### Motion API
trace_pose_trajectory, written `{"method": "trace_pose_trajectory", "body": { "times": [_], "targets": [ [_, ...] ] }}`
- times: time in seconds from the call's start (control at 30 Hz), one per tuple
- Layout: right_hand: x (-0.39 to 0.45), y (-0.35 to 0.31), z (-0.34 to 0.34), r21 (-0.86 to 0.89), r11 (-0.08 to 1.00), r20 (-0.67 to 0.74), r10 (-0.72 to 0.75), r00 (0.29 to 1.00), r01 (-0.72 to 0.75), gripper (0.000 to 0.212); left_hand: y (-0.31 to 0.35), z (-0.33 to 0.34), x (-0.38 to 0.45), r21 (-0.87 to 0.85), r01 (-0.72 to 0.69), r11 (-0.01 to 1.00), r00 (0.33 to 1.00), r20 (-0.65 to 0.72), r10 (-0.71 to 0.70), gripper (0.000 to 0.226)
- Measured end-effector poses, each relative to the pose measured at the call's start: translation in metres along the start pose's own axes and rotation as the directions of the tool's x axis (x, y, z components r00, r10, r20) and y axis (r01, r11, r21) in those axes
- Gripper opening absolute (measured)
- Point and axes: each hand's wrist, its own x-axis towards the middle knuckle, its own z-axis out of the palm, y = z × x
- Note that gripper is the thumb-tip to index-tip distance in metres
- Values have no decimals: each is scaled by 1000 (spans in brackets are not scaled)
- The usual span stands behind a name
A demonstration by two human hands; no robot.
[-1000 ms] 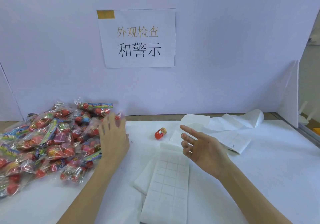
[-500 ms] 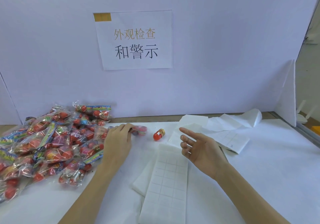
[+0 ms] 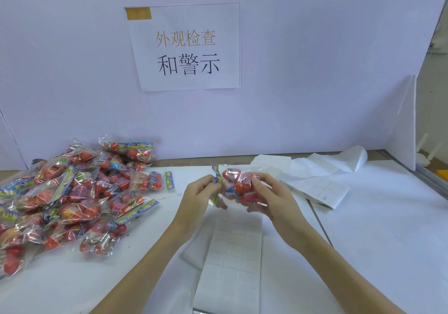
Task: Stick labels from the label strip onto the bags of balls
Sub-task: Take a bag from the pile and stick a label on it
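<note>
Just below the middle of the frame, both hands hold one bag (image 3: 238,186) of balls up off the table (image 3: 378,228). The left hand (image 3: 197,198) pinches the bag's printed, multicoloured header edge between thumb and curled fingers, while the right hand (image 3: 272,198) curls its fingers round the bulging clear-plastic body, through which round red balls show. The film is glossy and crinkled, catching glints of light. Directly beneath the hands, running toward the bottom edge, lies the label strip (image 3: 234,258), a flat white sheet marked with a faint grid of small rectangles, resting on other white sheets. At the left of the frame sits the pile (image 3: 65,197) of like bags, heaped loosely, shiny and wrinkled, full of red balls with bright striped headers. To the right of the hands lie more papers (image 3: 320,180), white, some folded and one curled into a soft roll at its far end. The table is covered in smooth white sheet. On the pale back wall, upper middle, hangs a rectangular sign (image 3: 186,46) with printed characters.
</note>
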Motion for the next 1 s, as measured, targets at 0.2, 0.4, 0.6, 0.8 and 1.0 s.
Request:
{"method": "trace_pose_trajectory", "body": {
  "times": [0.2,0.4,0.6,0.8,1.0],
  "targets": [
    [-2,-2,4,-65,993,-19,93,995,-94,24,7,2,-2,9,8,1000,1000,-30,-8,56],
    [-4,-8,2,-64,998,-120,-13,993,6,33,9,3,-2,44,-74,996,995,-59,77,34],
    [-3,-6,1,-76,997,-84,-6,996,-1,36,3,6,2,170,-97,981,985,-123,119,30],
    [3,-3,-6,2,990,21,141,990,-141,34,2,-3,7,34,112,993,987,-119,-107,24],
    [4,-1,-10,-117,988,1,100,995,-99,22,5,-3,4,-37,98,994,995,25,-97,24]
  ]
}}
